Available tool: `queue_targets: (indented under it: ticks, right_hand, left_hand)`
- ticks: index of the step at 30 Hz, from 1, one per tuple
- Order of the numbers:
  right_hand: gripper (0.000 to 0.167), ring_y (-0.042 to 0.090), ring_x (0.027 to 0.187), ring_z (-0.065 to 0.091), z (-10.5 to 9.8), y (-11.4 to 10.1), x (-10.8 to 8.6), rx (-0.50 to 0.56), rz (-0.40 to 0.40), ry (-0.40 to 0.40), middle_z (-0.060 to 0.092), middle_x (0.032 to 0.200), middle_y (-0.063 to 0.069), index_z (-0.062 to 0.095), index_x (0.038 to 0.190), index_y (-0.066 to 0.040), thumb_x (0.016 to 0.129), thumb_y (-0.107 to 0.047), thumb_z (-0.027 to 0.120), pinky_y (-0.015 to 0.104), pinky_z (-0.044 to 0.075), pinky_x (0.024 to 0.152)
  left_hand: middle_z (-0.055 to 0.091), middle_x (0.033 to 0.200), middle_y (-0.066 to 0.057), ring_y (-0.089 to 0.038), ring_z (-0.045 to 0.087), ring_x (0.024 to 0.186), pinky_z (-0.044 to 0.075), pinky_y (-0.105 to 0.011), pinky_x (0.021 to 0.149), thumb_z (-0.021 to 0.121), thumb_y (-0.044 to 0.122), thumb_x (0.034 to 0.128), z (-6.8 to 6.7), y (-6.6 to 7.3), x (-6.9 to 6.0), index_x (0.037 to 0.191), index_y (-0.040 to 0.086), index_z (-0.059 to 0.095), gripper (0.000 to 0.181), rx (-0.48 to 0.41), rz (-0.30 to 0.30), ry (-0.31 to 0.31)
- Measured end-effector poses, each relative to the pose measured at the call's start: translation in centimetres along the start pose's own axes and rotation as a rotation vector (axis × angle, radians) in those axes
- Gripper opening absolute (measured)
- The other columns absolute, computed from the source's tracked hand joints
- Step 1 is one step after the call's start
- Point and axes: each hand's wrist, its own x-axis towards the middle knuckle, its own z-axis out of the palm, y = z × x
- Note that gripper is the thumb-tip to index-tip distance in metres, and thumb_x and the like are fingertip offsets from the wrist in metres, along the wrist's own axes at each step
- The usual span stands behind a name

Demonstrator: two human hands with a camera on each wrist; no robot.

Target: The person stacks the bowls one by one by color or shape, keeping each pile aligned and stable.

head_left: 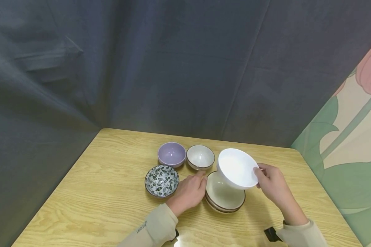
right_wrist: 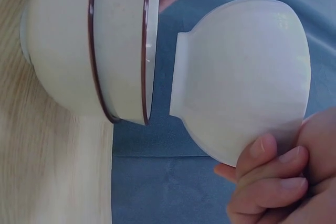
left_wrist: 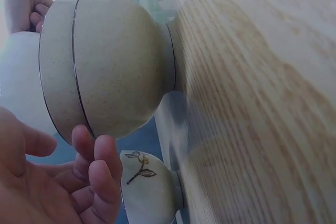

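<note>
My right hand (head_left: 272,183) pinches the rim of a plain white bowl (head_left: 237,168), thumb on the inside and fingers beneath. The bowl is tilted and held above two nested cream bowls with brown rims (head_left: 224,192); the right wrist view shows a gap between it and the stack (right_wrist: 63,45). My left hand (head_left: 190,192) is at the left side of the stack. In the left wrist view its loosely bent fingers (left_wrist: 105,182) lie beside the stacked bowls (left_wrist: 115,66), at their rims; whether they touch is unclear.
Behind the left hand stand a purple bowl (head_left: 171,154) and a small white bowl with a dark rim (head_left: 200,157). A leaf-patterned bowl (head_left: 162,181) sits to its left. All rest on the wooden table (head_left: 111,185), with a dark curtain (head_left: 179,68) at the back.
</note>
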Motion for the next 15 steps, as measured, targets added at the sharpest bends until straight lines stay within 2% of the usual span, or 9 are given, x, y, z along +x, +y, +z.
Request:
queue_targets:
  ticks: [3,6,8,11,13,15]
  right_hand:
    - [0.039,0.017,0.062,0.057,0.05,-0.17,-0.18,0.0,-0.001,-0.006,0.069,0.082,0.013,0.058,0.127,0.014,0.105,-0.014,0.044,0.027,0.044,0.05]
    - [0.039,0.017,0.062,0.057,0.1,-0.27,-0.29,-0.003,0.001,-0.009,0.068,0.08,0.012,0.058,0.127,0.014,0.105,-0.015,0.044,0.027,0.044,0.05]
    - [0.04,0.017,0.062,0.057,0.15,-0.22,-0.32,-0.004,0.003,-0.013,0.067,0.079,0.011,0.057,0.128,0.014,0.105,-0.015,0.044,0.027,0.044,0.05]
    - [0.041,0.017,0.062,0.056,0.29,-0.05,-0.38,-0.005,0.01,-0.024,0.066,0.079,0.009,0.055,0.129,0.015,0.106,-0.016,0.043,0.027,0.043,0.05]
    - [0.041,0.017,0.062,0.056,0.42,0.04,-0.46,0.002,0.015,-0.032,0.066,0.079,0.009,0.055,0.129,0.015,0.106,-0.016,0.044,0.027,0.043,0.05]
    - [0.039,0.018,0.062,0.056,0.56,0.07,-0.55,0.01,0.016,-0.039,0.066,0.078,0.009,0.056,0.128,0.014,0.106,-0.016,0.044,0.027,0.043,0.05]
  left_hand:
    - [0.069,0.091,-0.01,-0.021,0.064,0.076,0.052,-0.037,0.065,0.039,0.029,0.1066,-0.09,-0.07,0.01,0.151,0.018,0.043,0.046,-0.019,0.021,0.033]
    - [0.059,0.073,-0.003,-0.014,0.054,0.063,0.044,-0.03,0.054,0.041,0.026,0.1057,-0.18,-0.11,0.02,0.153,0.022,0.041,0.047,-0.052,0.044,0.062]
    - [0.062,0.076,-0.004,-0.014,0.057,0.065,0.045,-0.031,0.056,0.04,0.026,0.1059,-0.21,-0.12,0.0,0.151,0.024,0.044,0.045,-0.057,0.058,0.074]
    - [0.072,0.099,-0.011,-0.022,0.067,0.084,0.053,-0.037,0.067,0.038,0.026,0.1068,-0.23,-0.08,-0.08,0.148,0.026,0.048,0.043,-0.059,0.069,0.079]
    - [0.071,0.115,-0.013,-0.026,0.069,0.098,0.055,-0.042,0.077,0.037,0.027,0.1073,-0.23,-0.06,-0.13,0.147,0.027,0.049,0.042,-0.054,0.07,0.075]
    - [0.069,0.122,-0.014,-0.03,0.068,0.106,0.055,-0.046,0.082,0.037,0.027,0.1074,-0.19,-0.1,-0.2,0.147,0.026,0.05,0.042,-0.057,0.069,0.072]
